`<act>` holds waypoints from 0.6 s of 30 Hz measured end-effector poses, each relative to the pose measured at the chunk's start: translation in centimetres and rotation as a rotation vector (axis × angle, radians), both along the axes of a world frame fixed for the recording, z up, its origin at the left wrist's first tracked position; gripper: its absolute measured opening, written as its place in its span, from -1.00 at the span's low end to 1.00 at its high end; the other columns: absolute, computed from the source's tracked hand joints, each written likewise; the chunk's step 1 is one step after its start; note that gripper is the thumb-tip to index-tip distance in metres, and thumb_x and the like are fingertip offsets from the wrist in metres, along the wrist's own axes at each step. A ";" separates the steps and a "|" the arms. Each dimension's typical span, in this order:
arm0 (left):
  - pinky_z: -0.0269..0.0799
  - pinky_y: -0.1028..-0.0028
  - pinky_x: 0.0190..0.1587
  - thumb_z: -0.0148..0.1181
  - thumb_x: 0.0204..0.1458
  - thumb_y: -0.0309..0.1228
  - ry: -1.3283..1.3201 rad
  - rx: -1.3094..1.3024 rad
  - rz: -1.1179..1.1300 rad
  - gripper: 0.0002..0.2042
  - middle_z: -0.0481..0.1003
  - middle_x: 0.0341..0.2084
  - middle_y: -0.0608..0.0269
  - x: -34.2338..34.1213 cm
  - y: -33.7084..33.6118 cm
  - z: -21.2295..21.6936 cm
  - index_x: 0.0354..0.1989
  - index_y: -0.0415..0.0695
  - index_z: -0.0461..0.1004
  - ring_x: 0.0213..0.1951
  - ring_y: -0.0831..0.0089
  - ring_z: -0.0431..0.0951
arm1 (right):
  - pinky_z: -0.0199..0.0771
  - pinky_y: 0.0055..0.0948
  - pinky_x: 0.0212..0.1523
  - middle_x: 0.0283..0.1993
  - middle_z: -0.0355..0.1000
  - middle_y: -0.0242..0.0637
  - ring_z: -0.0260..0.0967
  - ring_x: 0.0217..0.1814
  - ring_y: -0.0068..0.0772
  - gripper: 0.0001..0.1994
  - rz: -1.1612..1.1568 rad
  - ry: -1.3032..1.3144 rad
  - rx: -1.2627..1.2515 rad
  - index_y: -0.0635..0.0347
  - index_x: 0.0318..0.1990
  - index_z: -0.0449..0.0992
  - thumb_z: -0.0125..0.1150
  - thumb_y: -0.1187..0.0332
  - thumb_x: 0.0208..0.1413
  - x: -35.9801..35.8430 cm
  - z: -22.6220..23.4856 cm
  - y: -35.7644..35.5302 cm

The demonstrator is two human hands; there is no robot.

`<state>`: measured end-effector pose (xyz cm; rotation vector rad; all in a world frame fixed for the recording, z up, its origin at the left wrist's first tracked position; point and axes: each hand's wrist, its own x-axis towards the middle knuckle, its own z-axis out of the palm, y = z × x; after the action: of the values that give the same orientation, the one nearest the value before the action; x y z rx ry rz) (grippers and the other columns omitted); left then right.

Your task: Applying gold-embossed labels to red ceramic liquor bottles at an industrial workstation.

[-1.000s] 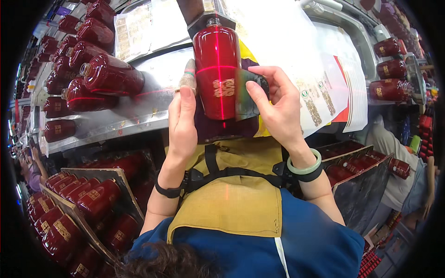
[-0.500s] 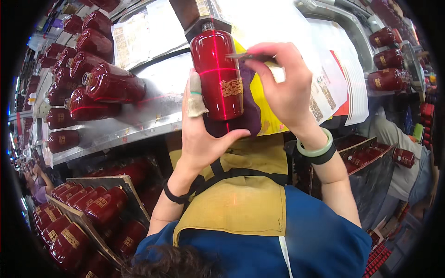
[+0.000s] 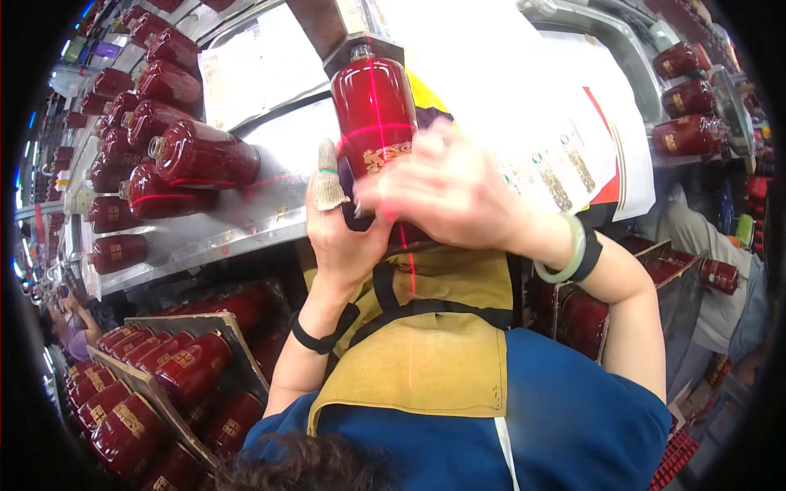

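Note:
A dark red glass bottle (image 3: 372, 94) lies with its clear neck against a metal stop, a gold ornamental label on its side. Red light lines cross it. My left hand (image 3: 340, 245) is at the bottle's lower left side, index finger stretched upward in a pale finger cot (image 3: 329, 190) and thumb pointing toward the base. Across the lower part of the bottle reaches my right hand (image 3: 446, 192), smeared by motion, its fingertips near my left thumb. It hides part of the label and the base. Whether it still holds the tweezers cannot be seen.
White sheets with gold labels (image 3: 565, 164) lie to the right, over a yellow sheet (image 3: 427, 92). Several red bottles (image 3: 209, 154) lie on the metal bench (image 3: 278, 192) at left. Crates of bottles (image 3: 233, 327) stand below on both sides. Another person (image 3: 696, 254) is at the far right.
My right hand has moved down and left across the bottle; the tweezers no longer show. The gold label now sits further left on the bottle. My left hand has shifted slightly left and down.

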<state>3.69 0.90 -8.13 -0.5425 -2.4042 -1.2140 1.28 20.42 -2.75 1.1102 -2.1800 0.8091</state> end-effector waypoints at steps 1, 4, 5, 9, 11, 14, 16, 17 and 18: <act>0.36 0.14 0.26 0.56 -0.22 -0.50 0.015 -0.008 0.001 -0.11 0.43 0.21 -0.22 0.0 0.0 0.3 0.37 -0.43 0.24 0.19 -0.10 0.48 | 0.38 -0.35 -0.22 -0.30 0.53 -0.51 0.41 -0.34 -0.38 -0.85 -0.091 0.014 -0.103 -0.03 -0.23 0.62 0.32 0.36 0.01 -1.5 -0.2 -0.2; 0.39 0.16 0.24 0.58 -0.22 -0.47 0.036 -0.013 0.000 -0.10 0.45 0.19 -0.22 0.0 0.0 0.8 0.37 -0.44 0.23 0.17 -0.10 0.49 | 0.37 -0.29 -0.19 -0.32 0.54 -0.46 0.43 -0.33 -0.32 -0.85 -0.377 0.143 -0.067 -0.04 -0.24 0.62 0.36 0.36 -0.01 -5.4 1.1 1.6; 0.40 0.15 0.23 0.58 -0.22 -0.47 0.033 -0.009 -0.007 -0.09 0.45 0.19 -0.21 0.1 0.0 0.8 0.37 -0.44 0.23 0.17 -0.10 0.50 | 0.32 -0.33 -0.19 -0.31 0.56 -0.46 0.41 -0.32 -0.36 -0.83 -0.294 0.163 -0.031 -0.01 -0.23 0.64 0.36 0.42 -0.03 -5.1 1.0 1.5; 0.45 0.23 0.20 0.56 -0.17 -0.49 -0.044 0.038 -0.046 -0.07 0.43 0.22 -0.24 -0.1 -0.3 -0.1 0.42 -0.43 0.15 0.18 -0.06 0.53 | 0.36 -0.31 -0.11 -0.32 0.56 -0.48 0.38 -0.33 -0.36 -0.81 0.043 -0.067 -0.030 0.01 -0.24 0.66 0.38 0.48 -0.04 -1.2 0.4 -0.4; 0.45 0.27 0.21 0.55 -0.17 -0.50 -0.088 0.031 -0.058 -0.01 0.44 0.22 -0.25 0.0 -0.7 0.2 0.47 -0.42 0.07 0.20 -0.04 0.52 | 0.38 -0.29 -0.09 -0.30 0.58 -0.45 0.40 -0.31 -0.33 -0.83 -0.097 -0.090 -0.130 0.02 -0.24 0.67 0.37 0.49 -0.01 -2.8 0.1 0.0; 0.38 0.20 0.27 0.59 -0.23 -0.47 -0.010 -0.062 -0.046 -0.02 0.34 0.28 -0.18 -0.1 0.0 1.7 0.44 -0.36 0.16 0.24 -0.04 0.44 | 0.37 -0.32 -0.08 -0.22 0.61 -0.44 0.48 -0.22 -0.40 -0.80 -0.358 0.044 -0.060 -0.02 -0.23 0.68 0.38 0.49 -0.04 -5.0 0.7 1.9; 0.36 0.18 0.28 0.61 -0.24 -0.46 -0.001 -0.043 -0.050 -0.03 0.32 0.29 -0.15 -0.6 0.2 1.2 0.42 -0.34 0.19 0.25 -0.03 0.43 | 0.36 -0.28 -0.15 -0.24 0.53 -0.54 0.41 -0.23 -0.43 -0.89 -0.170 0.154 0.000 -0.10 -0.26 0.63 0.29 0.37 0.05 -3.3 -1.2 1.6; 0.34 0.17 0.29 0.62 -0.25 -0.46 0.000 -0.024 -0.040 -0.04 0.30 0.30 -0.12 -0.6 0.2 0.8 0.41 -0.32 0.23 0.26 -0.02 0.41 | 0.37 -0.31 -0.13 -0.19 0.54 -0.57 0.42 -0.22 -0.45 -0.85 0.066 0.086 -0.036 -0.11 -0.26 0.63 0.27 0.37 -0.01 -1.5 -1.4 0.9; 0.37 0.18 0.27 0.61 -0.25 -0.47 -0.013 0.007 -0.047 -0.06 0.33 0.27 -0.10 -0.4 0.0 0.6 0.40 -0.33 0.24 0.25 0.00 0.43 | 0.38 -0.35 -0.13 -0.21 0.53 -0.58 0.42 -0.24 -0.45 -0.82 0.221 0.020 -0.060 -0.09 -0.23 0.62 0.29 0.37 -0.03 -0.1 -0.4 0.3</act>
<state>3.28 0.91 -7.57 -0.5944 -2.4095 -1.2488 1.20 20.73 -3.19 1.3394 -2.0262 0.9475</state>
